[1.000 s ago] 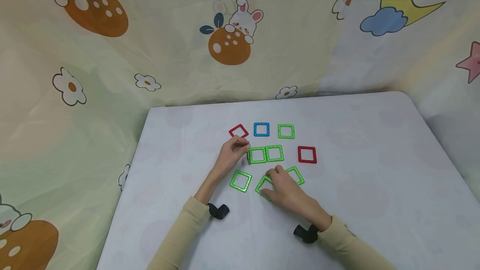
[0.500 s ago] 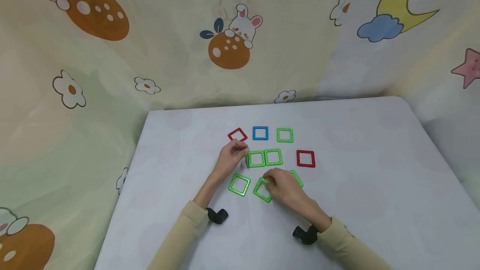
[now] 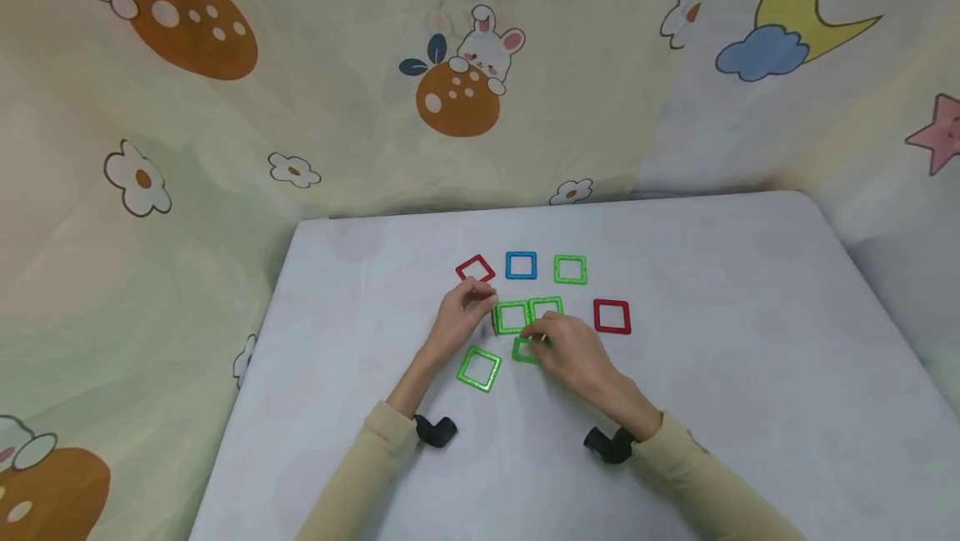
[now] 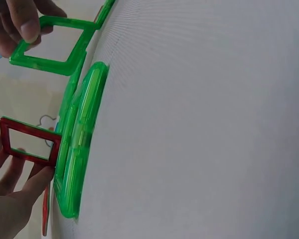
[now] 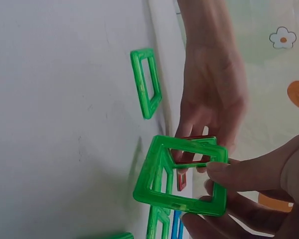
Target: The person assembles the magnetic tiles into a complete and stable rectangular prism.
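Observation:
My left hand (image 3: 461, 312) pinches a red square magnetic tile (image 4: 31, 128), held on edge at the left side of two green tiles (image 3: 512, 332) that lie joined flat on the table. Between thumb and fingers, my right hand (image 3: 577, 358) grips another green square tile (image 5: 187, 203), raised and tilted just in front of the joined pair. The right fingers overlap the near part of the pair's right tile in the head view.
Behind the pair lie a red tile (image 3: 467, 262), a blue tile (image 3: 521, 254) and a green tile (image 3: 570, 257). To the right is a red tile (image 3: 612, 303); a loose green tile (image 3: 486, 353) lies at front left. A white cloth covers the table (image 3: 750, 358).
My right hand took hold of the green tile at the front, lifted it and brought it towards the joined pair. Another green tile is now hidden by that hand. My left hand stayed put.

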The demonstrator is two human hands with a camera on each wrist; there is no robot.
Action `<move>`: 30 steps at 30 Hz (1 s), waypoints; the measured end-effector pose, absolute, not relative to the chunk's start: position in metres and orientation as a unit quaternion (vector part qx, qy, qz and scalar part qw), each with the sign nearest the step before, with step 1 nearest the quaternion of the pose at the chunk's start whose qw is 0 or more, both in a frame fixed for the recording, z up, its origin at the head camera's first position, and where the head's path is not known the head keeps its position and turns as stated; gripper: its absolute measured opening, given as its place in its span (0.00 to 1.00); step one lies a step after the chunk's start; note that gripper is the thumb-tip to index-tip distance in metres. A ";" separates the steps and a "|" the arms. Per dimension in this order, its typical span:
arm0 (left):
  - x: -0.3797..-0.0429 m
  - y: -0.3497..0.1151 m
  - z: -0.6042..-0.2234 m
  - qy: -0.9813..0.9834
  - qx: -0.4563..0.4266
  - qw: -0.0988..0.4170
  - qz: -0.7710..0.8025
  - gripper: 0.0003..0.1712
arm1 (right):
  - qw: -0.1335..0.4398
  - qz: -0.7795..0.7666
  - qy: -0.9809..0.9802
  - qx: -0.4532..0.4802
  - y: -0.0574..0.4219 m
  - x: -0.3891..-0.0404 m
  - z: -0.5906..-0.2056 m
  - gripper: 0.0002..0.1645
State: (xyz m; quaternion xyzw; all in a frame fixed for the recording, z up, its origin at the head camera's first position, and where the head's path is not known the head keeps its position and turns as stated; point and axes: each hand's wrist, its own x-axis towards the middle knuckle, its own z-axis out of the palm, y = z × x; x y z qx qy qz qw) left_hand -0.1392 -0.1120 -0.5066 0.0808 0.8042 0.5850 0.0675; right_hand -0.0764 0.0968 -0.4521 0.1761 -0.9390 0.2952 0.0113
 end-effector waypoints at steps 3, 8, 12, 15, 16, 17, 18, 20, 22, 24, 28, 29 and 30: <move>-0.138 -0.112 -0.507 0.806 0.074 0.067 0.584 0.10 | 0.028 0.283 -0.940 0.191 0.094 -0.080 -0.452 0.10; -0.138 -0.111 -0.506 0.806 0.078 0.063 0.584 0.09 | 0.043 0.268 -0.941 0.200 0.090 -0.085 -0.452 0.09; -0.139 -0.110 -0.506 0.806 0.079 0.059 0.584 0.09 | 0.043 0.262 -0.943 0.202 0.086 -0.089 -0.451 0.10; -0.139 -0.109 -0.506 0.807 0.076 0.058 0.583 0.09 | 0.042 0.259 -0.943 0.205 0.083 -0.091 -0.451 0.10; -0.138 -0.110 -0.506 0.807 0.076 0.058 0.583 0.09 | 0.043 0.257 -0.943 0.206 0.082 -0.092 -0.451 0.10; -0.138 -0.109 -0.507 0.806 0.076 0.057 0.584 0.09 | 0.044 0.256 -0.943 0.207 0.081 -0.092 -0.451 0.10; -0.138 -0.109 -0.507 0.807 0.075 0.056 0.584 0.09 | 0.046 0.255 -0.943 0.209 0.080 -0.093 -0.451 0.10; -0.138 -0.109 -0.506 0.807 0.074 0.054 0.584 0.08 | 0.051 0.252 -0.943 0.213 0.078 -0.094 -0.452 0.10; -0.137 -0.108 -0.506 0.806 0.072 0.053 0.585 0.08 | 0.054 0.247 -0.943 0.218 0.076 -0.095 -0.452 0.09; -0.137 -0.107 -0.505 0.806 0.070 0.051 0.585 0.08 | 0.056 0.242 -0.943 0.221 0.074 -0.097 -0.453 0.09; -0.137 -0.107 -0.503 0.805 0.070 0.051 0.587 0.08 | 0.055 0.237 -0.944 0.221 0.073 -0.099 -0.455 0.09; -0.136 -0.107 -0.502 0.805 0.070 0.050 0.586 0.09 | 0.055 0.238 -0.944 0.220 0.072 -0.099 -0.455 0.09; -0.137 -0.107 -0.502 0.805 0.070 0.050 0.586 0.09 | 0.054 0.239 -0.944 0.220 0.072 -0.100 -0.455 0.08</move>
